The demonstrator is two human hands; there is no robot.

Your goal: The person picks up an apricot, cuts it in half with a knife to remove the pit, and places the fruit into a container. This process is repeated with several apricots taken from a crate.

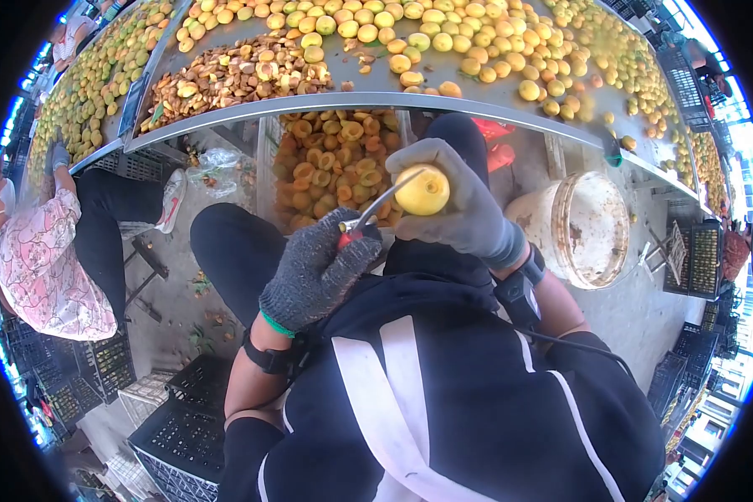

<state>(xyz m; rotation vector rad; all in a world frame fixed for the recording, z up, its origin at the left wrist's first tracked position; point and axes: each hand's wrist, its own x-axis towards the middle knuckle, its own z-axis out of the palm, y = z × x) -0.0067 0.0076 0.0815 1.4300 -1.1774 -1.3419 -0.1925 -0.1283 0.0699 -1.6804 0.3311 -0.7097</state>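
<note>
A small knife [382, 202] with a red handle and a slim, curved blade is gripped in my left hand [316, 274], which wears a dark grey knit glove with a green cuff. My right hand [470, 207], in a smoother grey glove, holds a whole yellow apricot [423, 194]. The blade reaches across to the apricot and touches its upper side; how deep it goes cannot be seen. Below both hands, between my knees, stands a crate [267, 159] full of halved, pitted apricots [336, 155].
A metal table [376, 71] ahead bears many whole apricots [485, 33] and a heap of brown pits [243, 77]. A dirty white bucket [590, 230] stands at right, a black crate [192, 418] at lower left. Another person [50, 259] sits at left.
</note>
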